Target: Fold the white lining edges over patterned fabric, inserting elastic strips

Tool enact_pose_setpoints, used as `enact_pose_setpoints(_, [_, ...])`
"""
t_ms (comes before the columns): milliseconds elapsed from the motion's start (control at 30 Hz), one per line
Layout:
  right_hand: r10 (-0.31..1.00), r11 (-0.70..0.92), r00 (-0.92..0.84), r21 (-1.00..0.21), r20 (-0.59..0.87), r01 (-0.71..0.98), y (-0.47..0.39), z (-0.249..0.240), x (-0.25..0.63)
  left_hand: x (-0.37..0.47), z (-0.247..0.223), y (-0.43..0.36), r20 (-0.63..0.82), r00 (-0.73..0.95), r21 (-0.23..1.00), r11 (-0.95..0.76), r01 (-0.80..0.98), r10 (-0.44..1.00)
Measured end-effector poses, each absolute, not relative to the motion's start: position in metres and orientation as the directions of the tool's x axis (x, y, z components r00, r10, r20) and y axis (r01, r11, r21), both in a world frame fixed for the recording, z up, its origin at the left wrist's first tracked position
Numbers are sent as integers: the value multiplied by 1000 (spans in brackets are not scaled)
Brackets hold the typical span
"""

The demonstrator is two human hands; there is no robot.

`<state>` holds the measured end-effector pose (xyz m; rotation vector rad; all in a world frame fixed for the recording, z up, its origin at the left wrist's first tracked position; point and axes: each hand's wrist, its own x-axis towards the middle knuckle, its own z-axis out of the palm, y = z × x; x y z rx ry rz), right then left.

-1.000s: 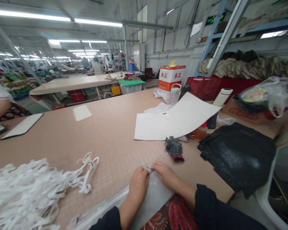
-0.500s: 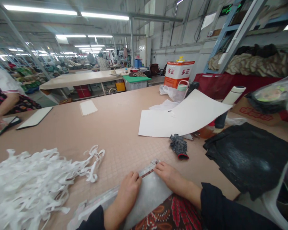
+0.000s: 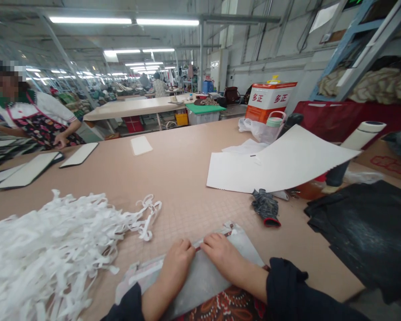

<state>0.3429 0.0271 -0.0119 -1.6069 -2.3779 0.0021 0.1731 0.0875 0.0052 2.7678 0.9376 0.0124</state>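
A flat grey panel (image 3: 200, 290) lies at the table's near edge, tilted across my lap side. Along its far edge runs a narrow brown strip (image 3: 198, 248), mostly covered by my fingers. My left hand (image 3: 178, 263) has its fingers curled over that edge, pressing on the strip. Close beside it, my right hand (image 3: 220, 254) bends its fingers over the same edge, with a small gap between the two hands. What lies under the fingertips is hidden. Left of the hands is a large heap of white fabric strips (image 3: 60, 240).
A grey knit glove (image 3: 265, 207) with a red cuff lies beyond my right hand, near a big white sheet (image 3: 274, 160). Black material (image 3: 370, 232) hangs over the right edge. Across the table at left, a co-worker (image 3: 43, 111) stands by pale panels (image 3: 26, 171).
My right hand has slid left along the panel's edge, closer to my left hand. The view has turned left, showing more of the co-worker, whose hand has left the panels.
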Motion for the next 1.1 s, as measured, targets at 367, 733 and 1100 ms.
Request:
enact_pose_setpoints(367, [953,240,-220,-77,209,968,0,-20,425,120,25,101,-238,716,320,-643,696,657])
enact_pose_setpoints(733, [908,396,-367,-129,200,909,41,-6,284,95,12,86,-92,743,174,-724,668,663])
enact_pose_setpoints(1100, [860,460,-444,-5,250,888,12,-26,354,77,10,80,-66,800,48,-799,599,596])
